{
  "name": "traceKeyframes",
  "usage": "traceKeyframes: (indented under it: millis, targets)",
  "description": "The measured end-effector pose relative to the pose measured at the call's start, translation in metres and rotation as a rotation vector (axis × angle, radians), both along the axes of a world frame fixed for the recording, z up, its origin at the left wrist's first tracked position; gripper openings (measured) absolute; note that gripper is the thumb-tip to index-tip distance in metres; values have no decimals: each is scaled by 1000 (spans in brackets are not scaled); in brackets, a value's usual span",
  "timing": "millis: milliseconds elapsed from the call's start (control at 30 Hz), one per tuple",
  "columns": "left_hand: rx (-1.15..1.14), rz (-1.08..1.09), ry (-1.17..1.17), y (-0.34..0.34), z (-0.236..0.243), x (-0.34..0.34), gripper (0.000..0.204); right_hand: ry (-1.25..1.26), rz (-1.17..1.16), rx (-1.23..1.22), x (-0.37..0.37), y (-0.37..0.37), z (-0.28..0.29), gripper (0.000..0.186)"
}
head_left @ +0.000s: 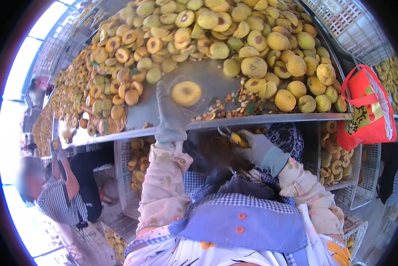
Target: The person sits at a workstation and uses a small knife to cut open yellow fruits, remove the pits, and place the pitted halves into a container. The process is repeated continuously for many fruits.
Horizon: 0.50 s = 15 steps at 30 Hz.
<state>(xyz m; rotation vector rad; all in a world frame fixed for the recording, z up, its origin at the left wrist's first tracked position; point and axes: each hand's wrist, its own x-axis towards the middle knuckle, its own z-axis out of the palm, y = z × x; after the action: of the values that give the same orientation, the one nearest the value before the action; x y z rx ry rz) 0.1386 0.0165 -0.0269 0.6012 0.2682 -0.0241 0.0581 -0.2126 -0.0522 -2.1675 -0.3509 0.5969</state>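
My left hand (172, 116), in a pale glove, reaches over the front edge of the metal table. A halved yellow peach (186, 93) is held at its fingers, cut face up, with a brownish middle; both are slightly blurred. My right hand (260, 150), also gloved, is below the table's edge and closed around a hand tool with a yellow grip (239, 140) and a metal tip, much like pliers. The fingers hide part of the tool. Loose peach pits and scraps (232, 105) lie on the table just right of the peach half.
Whole and halved peaches (252, 66) are heaped across the table (270, 118). A red bag (366, 111) hangs at its right corner. Crates of peach halves (124, 177) stand under the edge on both sides. Another person (59, 199) sits working at the left.
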Motion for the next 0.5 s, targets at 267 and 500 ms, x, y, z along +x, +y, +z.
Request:
traceKeyframes:
  millis: [267,500]
  targets:
    - [393,-26,-90,-22,28,-83,45,-446,31,-170,-13,32,70,35]
    - [509,-45,-174,-19,32,-109,40,-407,86,-295,-34,40,74,38]
